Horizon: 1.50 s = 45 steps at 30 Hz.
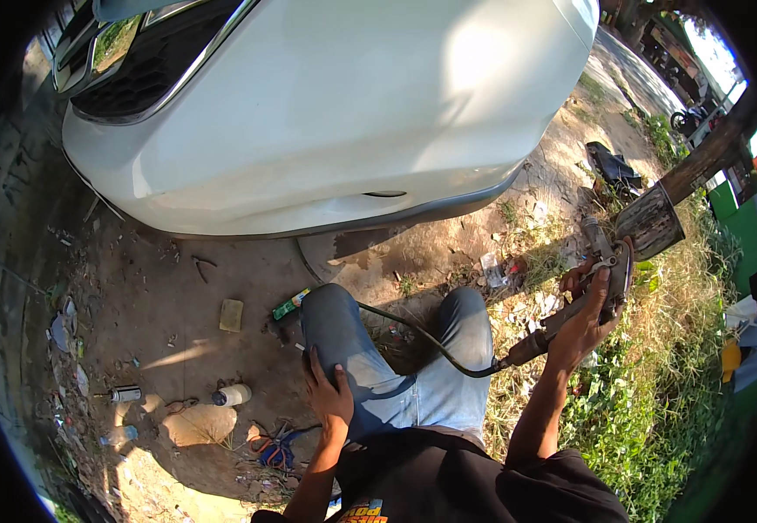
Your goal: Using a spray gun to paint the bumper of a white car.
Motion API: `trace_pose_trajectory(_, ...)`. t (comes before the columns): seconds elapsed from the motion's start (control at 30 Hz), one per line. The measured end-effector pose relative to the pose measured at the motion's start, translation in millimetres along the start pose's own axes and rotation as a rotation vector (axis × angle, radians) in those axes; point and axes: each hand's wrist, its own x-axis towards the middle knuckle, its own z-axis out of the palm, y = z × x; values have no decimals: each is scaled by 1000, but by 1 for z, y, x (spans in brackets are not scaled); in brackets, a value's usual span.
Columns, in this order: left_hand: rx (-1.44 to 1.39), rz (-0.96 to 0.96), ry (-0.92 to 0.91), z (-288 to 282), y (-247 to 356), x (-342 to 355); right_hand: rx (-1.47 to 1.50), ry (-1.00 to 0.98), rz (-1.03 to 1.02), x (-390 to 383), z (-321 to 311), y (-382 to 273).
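Observation:
My right hand grips a grimy metal hand tool at the right; a dark hose runs from its lower end across my legs toward the car. The tool's head is in front of a weathered post; I cannot tell whether they touch. My left hand rests on my left thigh with fingers apart, holding nothing. In front of my knees is the white bumper of a car, with a dark grille at its upper left. A green package lies by my left knee.
A stained wall runs along the left. On the dirt lie a block, pliers, a can, a pale bottle, blue-handled tools and litter. Weeds, a black bundle and green panels are at the right.

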Motion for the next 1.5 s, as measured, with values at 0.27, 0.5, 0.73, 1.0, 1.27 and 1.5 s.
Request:
trace_pose_trajectory(0.27,-18,8,-2,0,2,5,36,-37,40,-5,0,3)
trace_pose_trajectory(0.5,-33,36,8,1,-3,3,23,-169,76,-25,21,-6)
trace_pose_trajectory(0.73,-14,-22,-13,3,-3,3,140,-344,114,-45,39,-17)
trace_pose_trajectory(1.0,-21,16,19,7,-11,4,155,-566,129,-65,54,-25)
trace_pose_trajectory(1.27,-20,49,42,10,-11,6,93,-813,98,-78,64,-40)
trace_pose_trajectory(1.5,-31,51,50,9,-12,5,40,-763,46,-67,60,-35)
